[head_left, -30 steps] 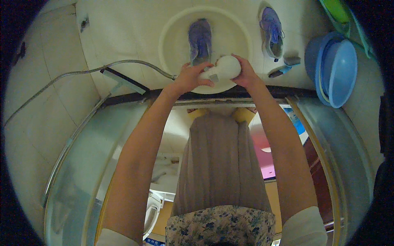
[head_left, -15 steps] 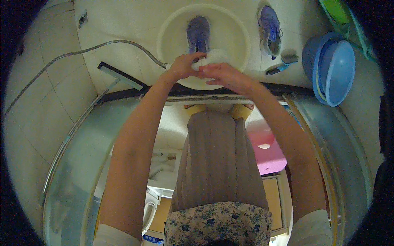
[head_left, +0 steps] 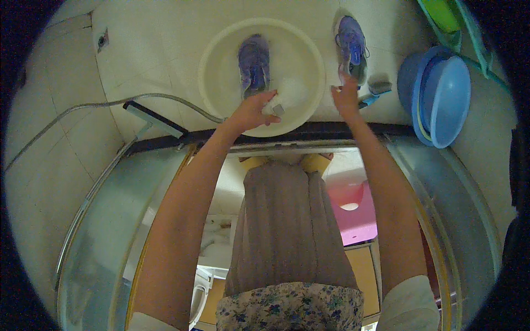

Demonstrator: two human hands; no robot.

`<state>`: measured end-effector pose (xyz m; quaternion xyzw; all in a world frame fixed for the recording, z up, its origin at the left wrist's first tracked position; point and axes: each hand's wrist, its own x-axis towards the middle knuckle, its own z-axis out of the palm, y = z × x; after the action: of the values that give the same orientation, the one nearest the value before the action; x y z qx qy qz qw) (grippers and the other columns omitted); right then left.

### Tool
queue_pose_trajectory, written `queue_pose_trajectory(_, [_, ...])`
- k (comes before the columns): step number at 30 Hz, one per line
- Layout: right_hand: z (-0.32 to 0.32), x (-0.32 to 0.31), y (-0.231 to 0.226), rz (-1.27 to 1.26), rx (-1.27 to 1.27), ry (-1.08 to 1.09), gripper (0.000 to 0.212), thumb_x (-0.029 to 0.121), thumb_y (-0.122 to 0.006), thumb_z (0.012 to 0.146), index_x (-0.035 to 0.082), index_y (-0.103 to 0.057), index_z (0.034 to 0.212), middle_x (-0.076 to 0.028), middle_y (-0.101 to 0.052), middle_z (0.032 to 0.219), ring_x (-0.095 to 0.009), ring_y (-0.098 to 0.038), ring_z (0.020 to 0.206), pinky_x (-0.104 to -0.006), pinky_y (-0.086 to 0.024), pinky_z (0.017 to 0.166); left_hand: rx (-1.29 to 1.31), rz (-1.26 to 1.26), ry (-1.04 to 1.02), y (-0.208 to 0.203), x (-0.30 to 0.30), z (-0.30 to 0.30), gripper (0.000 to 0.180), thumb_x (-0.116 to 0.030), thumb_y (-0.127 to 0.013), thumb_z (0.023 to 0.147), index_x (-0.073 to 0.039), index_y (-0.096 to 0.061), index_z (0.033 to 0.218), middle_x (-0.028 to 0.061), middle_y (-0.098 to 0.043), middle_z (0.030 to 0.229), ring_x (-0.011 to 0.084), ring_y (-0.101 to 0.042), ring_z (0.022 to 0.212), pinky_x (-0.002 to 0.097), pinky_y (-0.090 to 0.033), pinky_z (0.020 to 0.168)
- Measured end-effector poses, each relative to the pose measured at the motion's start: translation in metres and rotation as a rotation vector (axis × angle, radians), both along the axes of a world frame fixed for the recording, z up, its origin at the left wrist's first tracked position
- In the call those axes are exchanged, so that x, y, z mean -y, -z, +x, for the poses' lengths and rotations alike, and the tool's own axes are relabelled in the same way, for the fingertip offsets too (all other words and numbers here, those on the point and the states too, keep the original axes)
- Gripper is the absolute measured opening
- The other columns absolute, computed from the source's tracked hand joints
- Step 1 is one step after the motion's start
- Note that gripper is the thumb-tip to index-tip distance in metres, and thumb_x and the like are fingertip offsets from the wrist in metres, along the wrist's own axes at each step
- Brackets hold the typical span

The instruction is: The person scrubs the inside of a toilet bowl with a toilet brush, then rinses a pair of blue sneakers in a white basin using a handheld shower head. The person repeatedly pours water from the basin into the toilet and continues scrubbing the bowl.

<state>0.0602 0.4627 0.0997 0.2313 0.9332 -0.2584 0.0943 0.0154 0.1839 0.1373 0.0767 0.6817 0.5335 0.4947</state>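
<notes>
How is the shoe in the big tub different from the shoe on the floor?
The purple fabric-looking shoe in the tub sits inside the round cream basin, while the purple shoe on the floor is outside it, near the blue-handled brush. The floor shoe has the right hand at its heel end; the tub shoe has the left hand by its heel end. Both are purple and point their toes away from the person.

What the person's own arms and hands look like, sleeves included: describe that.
The left hand and right hand are bare, with no gloves showing. The left arm and right arm are bare too, without a watch or bracelet in sight, up to plain, whitish sleeves. Nails are too blurred to describe.
</notes>
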Motion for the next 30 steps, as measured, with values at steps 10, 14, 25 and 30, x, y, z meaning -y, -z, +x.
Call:
queue_pose_trajectory(10, [-0.018, -0.041, -0.019, 0.049, 0.009, -0.028, 0.033, 0.024, -0.057, 0.079, -0.001, -0.052, 0.101, -0.022, -0.056, 0.096, -0.036, -0.055, 0.086, -0.0414, -0.043, 0.073, 0.267, -0.202, 0.153, -0.007, 0.031, 0.014, 0.076, -0.012, -0.073, 0.068, -0.009, -0.032, 0.132, 0.0096, -0.057, 0.107, 0.015, -0.058, 0.078, 0.0284, -0.047, 0.074])
queue_pose_trajectory(14, [0.0, 0.008, -0.102, -0.049, -0.036, -0.011, 0.031, 0.022, -0.058, 0.079, 0.0, -0.053, 0.101, -0.02, -0.057, 0.094, -0.036, -0.055, 0.086, -0.0401, -0.043, 0.074, -0.043, -0.165, 0.18, -0.016, 0.048, 0.036, 0.079, -0.019, -0.073, 0.064, -0.007, -0.034, 0.13, 0.0143, -0.056, 0.109, 0.0231, -0.056, 0.095, 0.029, -0.041, 0.082])
queue_pose_trajectory(25, [0.056, 0.097, -0.063, -0.193, 0.094, -0.147, 0.024, 0.006, -0.062, 0.07, 0.002, -0.055, 0.093, -0.018, -0.056, 0.093, -0.036, -0.055, 0.085, -0.039, -0.044, 0.071, 0.023, -0.017, 0.026, -0.035, 0.036, 0.037, 0.078, -0.021, -0.075, 0.061, -0.004, -0.037, 0.127, 0.0141, -0.051, 0.119, 0.0251, -0.049, 0.109, 0.03, -0.036, 0.091])
queue_pose_trajectory(30, [0.081, 0.12, 0.011, -0.563, -0.047, -0.192, 0.038, 0.014, -0.06, 0.074, 0.007, -0.051, 0.11, -0.014, -0.053, 0.111, -0.028, -0.052, 0.101, -0.0389, -0.043, 0.082, -0.02, 0.027, 0.126, -0.039, 0.018, 0.029, 0.073, -0.018, -0.073, 0.065, -0.007, -0.038, 0.128, 0.015, -0.055, 0.11, 0.0239, -0.055, 0.098, 0.0313, -0.041, 0.084])
